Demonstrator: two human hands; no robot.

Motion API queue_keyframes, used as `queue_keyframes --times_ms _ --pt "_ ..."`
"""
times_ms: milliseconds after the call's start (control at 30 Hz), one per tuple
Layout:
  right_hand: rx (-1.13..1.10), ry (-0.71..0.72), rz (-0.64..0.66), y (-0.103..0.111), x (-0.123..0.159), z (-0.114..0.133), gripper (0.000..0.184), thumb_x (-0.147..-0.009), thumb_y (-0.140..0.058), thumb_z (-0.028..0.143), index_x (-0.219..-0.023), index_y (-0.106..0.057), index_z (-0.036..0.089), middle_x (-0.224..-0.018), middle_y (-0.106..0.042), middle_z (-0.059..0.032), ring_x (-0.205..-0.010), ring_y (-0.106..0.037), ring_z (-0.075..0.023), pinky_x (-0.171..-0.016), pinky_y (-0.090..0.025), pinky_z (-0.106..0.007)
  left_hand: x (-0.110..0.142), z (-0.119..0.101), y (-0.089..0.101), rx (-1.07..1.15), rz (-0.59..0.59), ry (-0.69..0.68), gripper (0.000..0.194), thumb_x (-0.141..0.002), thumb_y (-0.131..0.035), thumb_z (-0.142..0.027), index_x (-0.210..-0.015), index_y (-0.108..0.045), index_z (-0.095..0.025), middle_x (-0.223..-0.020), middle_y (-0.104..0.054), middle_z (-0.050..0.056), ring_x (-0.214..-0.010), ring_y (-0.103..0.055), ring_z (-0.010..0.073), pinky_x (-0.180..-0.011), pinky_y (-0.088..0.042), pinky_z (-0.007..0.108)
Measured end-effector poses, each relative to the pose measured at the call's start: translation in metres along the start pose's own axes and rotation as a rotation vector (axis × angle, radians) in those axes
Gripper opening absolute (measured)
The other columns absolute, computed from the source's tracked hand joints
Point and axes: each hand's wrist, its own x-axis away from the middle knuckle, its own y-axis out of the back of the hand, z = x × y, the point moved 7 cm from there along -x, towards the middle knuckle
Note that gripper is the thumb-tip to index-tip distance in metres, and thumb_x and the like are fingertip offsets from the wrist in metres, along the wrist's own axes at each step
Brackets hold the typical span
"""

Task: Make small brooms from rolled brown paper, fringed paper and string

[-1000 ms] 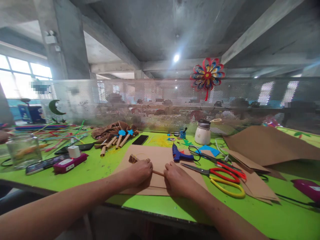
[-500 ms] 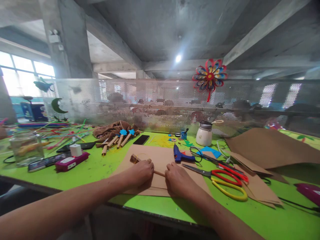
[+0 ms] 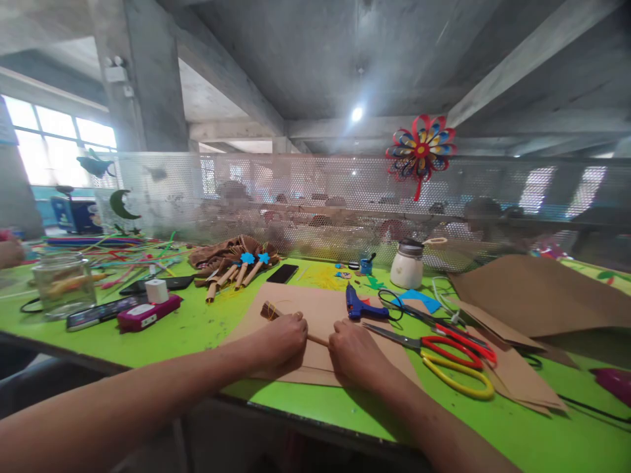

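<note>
My left hand point(image 3: 284, 341) and my right hand point(image 3: 353, 349) are both closed round a thin rolled brown paper stick point(image 3: 318, 339), a short stretch of which shows between them. Beyond my left hand a darker brown end point(image 3: 269, 311) sticks out, with a thin yellow thread looped by it; whether it is one piece with the stick is hidden. Under both hands lie brown paper sheets point(image 3: 320, 299). A blue glue gun point(image 3: 362, 306) rests just past my right hand. Scissors with red and yellow handles point(image 3: 451, 358) lie to its right.
On the green table point(image 3: 197, 335) stand a glass jar point(image 3: 64, 286) at left and a white jar point(image 3: 407, 266) at the back. Paper fans with blue flowers point(image 3: 241, 266), a black phone point(image 3: 282, 273) and a magenta power strip point(image 3: 149, 313) lie around. A perforated screen point(image 3: 305, 210) closes the back.
The view has shifted slightly, so the scene sits a little further right. Both hands keep their hold on the paper stick, with hardly any movement.
</note>
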Motion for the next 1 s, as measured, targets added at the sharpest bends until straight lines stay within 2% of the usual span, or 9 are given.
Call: queue_keyframes --times_ms 200,367,433,533,633,800,1000 --pt "0.015 0.025 -0.003 0.001 0.002 0.004 0.022 -0.081 -0.045 0.018 -0.078 -0.066 0.012 -0.082 -0.059 -0.0135 -0.080 -0.053 -0.0224 -0.067 -0.036 -0.031 0.000 0.001 0.000 -0.009 0.015 -0.001 0.009 -0.074 -0.051 -0.014 -0.080 -0.057 -0.011 -0.078 -0.059 0.014 -0.075 -0.052 0.0238 -0.072 -0.043 0.038" --pt "0.023 0.020 0.032 0.005 0.002 0.006 0.017 -0.078 -0.048 0.018 -0.079 -0.064 0.011 -0.081 -0.060 -0.0135 -0.075 -0.055 -0.0212 -0.063 -0.036 -0.030 0.004 0.008 0.007 0.050 0.000 0.042 0.012 -0.081 -0.045 -0.011 -0.085 -0.057 -0.011 -0.080 -0.059 0.011 -0.076 -0.054 0.0216 -0.071 -0.045 0.035" --pt "0.024 0.014 0.042 0.007 0.001 0.006 0.017 -0.078 -0.048 0.018 -0.079 -0.064 0.011 -0.080 -0.060 -0.0127 -0.073 -0.056 -0.0204 -0.061 -0.036 -0.030 0.008 0.017 0.014 0.108 -0.091 0.119 0.014 -0.084 -0.045 -0.013 -0.090 -0.057 -0.012 -0.087 -0.059 0.010 -0.083 -0.054 0.0217 -0.076 -0.046 0.036" --pt "0.020 0.020 0.071 0.006 -0.001 0.006 0.018 -0.078 -0.048 0.019 -0.079 -0.064 0.011 -0.080 -0.061 -0.0129 -0.072 -0.057 -0.0205 -0.061 -0.037 -0.029 0.024 0.038 0.026 0.241 -0.309 0.302 0.022 -0.085 -0.047 -0.016 -0.104 -0.057 -0.014 -0.106 -0.057 0.012 -0.099 -0.053 0.0226 -0.086 -0.044 0.037" --pt "0.013 0.022 0.101 0.003 -0.005 0.002 0.022 -0.079 -0.047 0.021 -0.080 -0.065 0.010 -0.079 -0.063 -0.0147 -0.071 -0.058 -0.0217 -0.061 -0.038 -0.030 0.041 0.055 0.026 0.443 -0.434 0.437 0.027 -0.084 -0.047 -0.015 -0.107 -0.059 -0.015 -0.108 -0.057 0.011 -0.099 -0.055 0.0194 -0.088 -0.044 0.034" --pt "-0.015 -0.001 0.131 0.000 -0.013 -0.007 0.027 -0.080 -0.045 0.025 -0.081 -0.067 0.009 -0.077 -0.064 -0.0167 -0.069 -0.059 -0.0221 -0.060 -0.036 -0.030 0.055 0.063 0.020 0.693 -0.467 0.608 0.022 -0.083 -0.049 -0.019 -0.097 -0.065 -0.013 -0.096 -0.062 0.009 -0.088 -0.058 0.0173 -0.081 -0.048 0.031" --pt "-0.095 -0.063 0.079 -0.005 -0.012 -0.016 0.025 -0.080 -0.043 0.022 -0.073 -0.066 0.012 -0.074 -0.065 -0.0132 -0.063 -0.056 -0.0185 -0.055 -0.031 -0.029 0.053 0.053 0.021 0.834 -0.487 0.763 0.022 -0.081 -0.052 -0.024 -0.090 -0.070 -0.015 -0.091 -0.066 0.009 -0.084 -0.060 0.0185 -0.077 -0.046 0.031"
